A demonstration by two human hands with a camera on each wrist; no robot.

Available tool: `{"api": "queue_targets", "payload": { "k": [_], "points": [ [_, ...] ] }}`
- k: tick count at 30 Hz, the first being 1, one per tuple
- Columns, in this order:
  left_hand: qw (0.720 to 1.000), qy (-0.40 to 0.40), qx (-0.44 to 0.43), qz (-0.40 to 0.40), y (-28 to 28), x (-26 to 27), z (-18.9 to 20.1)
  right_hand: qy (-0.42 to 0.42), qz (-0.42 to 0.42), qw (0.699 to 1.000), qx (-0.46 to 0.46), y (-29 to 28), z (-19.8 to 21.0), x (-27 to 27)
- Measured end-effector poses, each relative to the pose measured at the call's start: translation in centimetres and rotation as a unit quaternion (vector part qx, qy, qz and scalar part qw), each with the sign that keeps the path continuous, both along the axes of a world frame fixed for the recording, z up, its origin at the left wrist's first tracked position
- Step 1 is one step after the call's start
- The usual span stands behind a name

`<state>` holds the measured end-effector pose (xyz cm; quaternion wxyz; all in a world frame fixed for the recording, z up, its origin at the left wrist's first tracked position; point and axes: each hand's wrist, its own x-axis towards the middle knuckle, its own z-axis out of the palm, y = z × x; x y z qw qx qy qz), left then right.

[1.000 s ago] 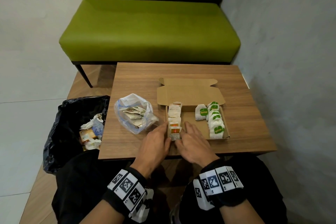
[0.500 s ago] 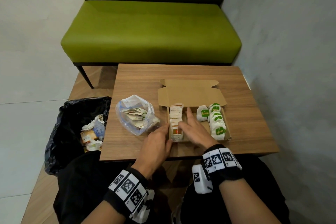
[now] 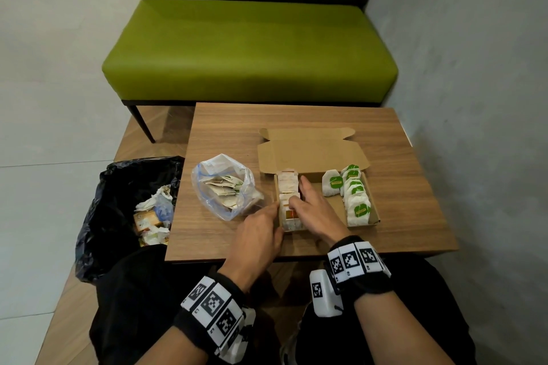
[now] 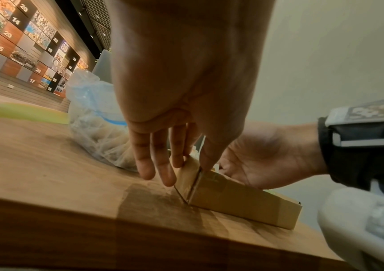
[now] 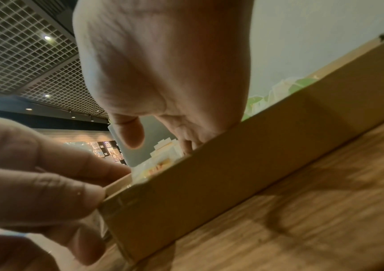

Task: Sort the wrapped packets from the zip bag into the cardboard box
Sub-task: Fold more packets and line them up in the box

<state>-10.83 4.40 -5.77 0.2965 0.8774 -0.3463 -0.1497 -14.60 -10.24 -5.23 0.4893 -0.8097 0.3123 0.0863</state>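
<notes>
An open cardboard box (image 3: 335, 207) lies on the wooden table (image 3: 231, 133), its lid (image 3: 311, 154) folded back. White packets with orange labels (image 3: 287, 184) fill its left row, and green-labelled packets (image 3: 355, 201) its right. A clear zip bag (image 3: 225, 187) holding more packets lies to its left. My left hand (image 3: 267, 222) grips the box's near left corner (image 4: 193, 183), fingers on the outer wall and thumb on the edge. My right hand (image 3: 305, 198) is inside the box, straight fingers lying against the orange row (image 5: 163, 161), thumb raised above it.
A black bin bag (image 3: 124, 201) with crumpled wrappers stands on the floor left of the table. A green bench (image 3: 249, 50) sits behind the table and a grey wall (image 3: 474, 98) runs along the right. Bare wood shows around the box.
My right hand has moved from the box's near edge forward into the box, alongside the orange row. The left hand has stayed at the near left corner.
</notes>
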Motion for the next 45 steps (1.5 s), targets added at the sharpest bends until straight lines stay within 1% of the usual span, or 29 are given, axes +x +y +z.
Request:
{"api": "queue_targets", "payload": {
  "k": [3,5,7,11,14,16,18,20,23,25,27,28,30,31,33,36,38,39,41,43,45],
  "points": [
    [1.0,-0.001,-0.003,0.001,0.0,0.0,0.2,-0.006,0.008,1.0,-0.007,0.0,-0.4,0.1],
    [1.0,0.002,-0.003,-0.002,0.0,0.0,0.3,-0.007,-0.005,1.0,-0.007,-0.1,-0.5,0.0],
    [1.0,0.006,-0.004,-0.002,0.1,-0.1,0.3,-0.008,-0.021,1.0,0.004,-0.3,-0.8,-0.2],
    [1.0,0.006,-0.007,0.002,0.0,-0.1,0.1,-0.02,0.006,0.999,0.037,-0.3,-1.2,-0.2],
    [1.0,0.012,-0.005,0.003,0.0,-0.1,0.1,-0.021,-0.023,0.998,0.055,-0.7,-1.4,-0.2],
    [1.0,0.013,0.002,0.004,0.0,-0.1,0.1,-0.021,-0.015,0.998,0.054,-0.7,-1.4,-0.3],
    [1.0,0.013,0.001,0.003,-0.1,-0.2,0.1,-0.034,-0.012,0.998,0.053,-0.4,-1.4,-0.6],
    [1.0,0.012,0.002,0.002,0.0,-0.4,0.3,-0.046,-0.032,0.997,0.046,-0.4,-1.1,-1.1],
    [1.0,-0.001,0.007,-0.009,0.6,-1.1,1.2,-0.086,-0.055,0.994,0.038,-0.5,-0.7,-2.0],
    [1.0,-0.012,0.009,-0.02,1.6,-1.3,2.8,-0.113,-0.061,0.992,0.003,-0.4,-0.1,-2.6],
    [1.0,-0.025,-0.004,-0.007,3.0,-0.7,4.9,-0.137,-0.06,0.987,-0.063,0.0,0.7,-2.9],
    [0.999,-0.039,-0.017,0.017,3.8,0.1,6.0,-0.149,-0.052,0.983,-0.097,0.2,1.2,-2.7],
    [0.989,-0.091,-0.059,0.098,5.4,2.6,7.3,-0.168,-0.019,0.975,-0.147,1.2,2.3,-2.1],
    [0.981,-0.115,-0.074,0.137,6.2,4.1,7.5,-0.174,0.0,0.972,-0.158,1.9,2.9,-1.6],
    [0.972,-0.133,-0.062,0.185,7.3,7.1,6.8,-0.196,0.036,0.967,-0.16,3.5,4.0,-0.4],
    [0.98,-0.081,0.001,0.18,7.8,10.1,4.5,-0.217,0.101,0.958,-0.155,5.9,4.7,1.9],
    [0.987,-0.054,0.046,0.147,7.4,11.0,3.4,-0.179,0.148,0.953,-0.193,7.0,4.6,3.5],
    [0.988,-0.045,0.07,0.132,7.2,11.1,3.1,-0.141,0.17,0.949,-0.226,7.3,4.5,4.2],
    [0.988,-0.033,0.105,0.113,6.7,11.2,2.8,-0.066,0.197,0.93,-0.304,7.7,4.2,5.1],
    [0.986,-0.027,0.13,0.099,6.3,11.1,2.8,-0.034,0.188,0.91,-0.368,7.7,3.9,5.5],
    [0.986,-0.018,0.137,0.094,6.0,10.9,2.9,-0.029,0.165,0.902,-0.397,7.7,3.5,5.6]
  ]
}}
